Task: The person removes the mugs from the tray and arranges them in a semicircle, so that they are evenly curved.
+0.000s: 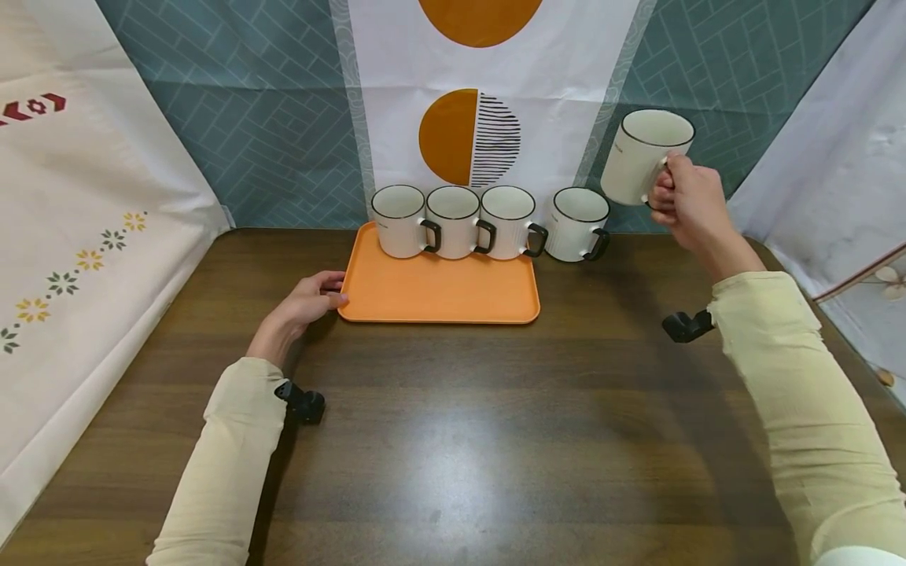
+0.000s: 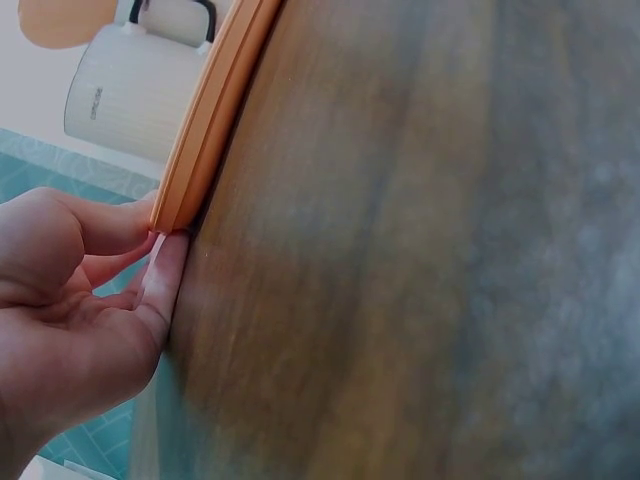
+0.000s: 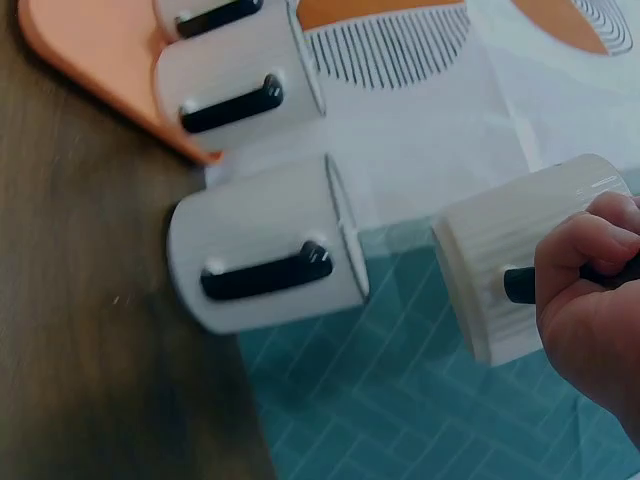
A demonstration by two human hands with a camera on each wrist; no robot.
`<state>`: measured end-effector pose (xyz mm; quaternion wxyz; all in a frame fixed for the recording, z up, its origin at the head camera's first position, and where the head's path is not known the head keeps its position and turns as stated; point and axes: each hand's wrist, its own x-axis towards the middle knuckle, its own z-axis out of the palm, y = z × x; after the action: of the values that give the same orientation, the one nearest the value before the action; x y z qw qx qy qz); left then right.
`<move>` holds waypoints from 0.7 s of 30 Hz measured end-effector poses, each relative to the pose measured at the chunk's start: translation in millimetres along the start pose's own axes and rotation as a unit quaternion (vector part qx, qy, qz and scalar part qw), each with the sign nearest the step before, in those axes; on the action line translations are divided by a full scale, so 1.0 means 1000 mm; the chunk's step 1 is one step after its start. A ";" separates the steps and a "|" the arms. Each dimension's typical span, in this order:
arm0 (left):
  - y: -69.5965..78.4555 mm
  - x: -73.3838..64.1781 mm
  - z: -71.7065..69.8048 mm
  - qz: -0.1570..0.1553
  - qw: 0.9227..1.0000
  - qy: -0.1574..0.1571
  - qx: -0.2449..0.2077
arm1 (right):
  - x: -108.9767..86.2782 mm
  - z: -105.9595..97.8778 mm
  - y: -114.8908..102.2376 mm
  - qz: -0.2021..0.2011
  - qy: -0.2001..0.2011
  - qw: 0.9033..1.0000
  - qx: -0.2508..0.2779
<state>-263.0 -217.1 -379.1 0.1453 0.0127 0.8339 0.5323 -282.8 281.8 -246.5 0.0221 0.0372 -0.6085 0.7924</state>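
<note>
An orange tray (image 1: 439, 303) lies on the table, with three white, black-rimmed mugs in a row along its back edge, among them the leftmost mug (image 1: 399, 232). My left hand (image 1: 311, 299) pinches the tray's left edge near the front corner; in the left wrist view, thumb and fingers meet the rim (image 2: 185, 150). Just right of the tray another mug (image 1: 575, 228) stands upright on the table. Higher up at the right, my right hand (image 1: 690, 200) grips a similar mug (image 3: 500, 250) by its black handle. That mug hangs slightly tilted above the table, apart from the others.
The brown wooden table (image 1: 453, 424) reaches toward me. Behind it hangs a teal tile-patterned cloth (image 1: 283, 118) with a white printed panel (image 1: 559, 71). White cloths flank both sides, the left cloth (image 1: 85, 196) bearing flower motifs. A black wrist camera (image 1: 686, 326) sits at the right cuff.
</note>
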 end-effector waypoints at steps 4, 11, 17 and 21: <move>-0.001 0.000 -0.001 0.002 1.000 0.000 0.004 | -0.003 -0.011 0.006 0.003 0.005 1.000 0.001; -0.002 0.001 0.000 0.006 1.000 -0.001 0.006 | -0.007 -0.032 0.018 0.015 0.022 1.000 0.009; -0.001 -0.001 -0.001 0.002 1.000 0.001 0.012 | -0.007 -0.045 0.037 0.040 0.014 0.999 -0.022; -0.001 -0.001 -0.001 0.001 1.000 0.002 0.007 | -0.009 -0.052 0.052 0.055 -0.001 0.998 -0.037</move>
<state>-262.1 -218.1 -379.1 0.1434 0.0134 0.8379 0.5265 -280.0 318.3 -311.0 -0.0205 0.0035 -0.6384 0.7694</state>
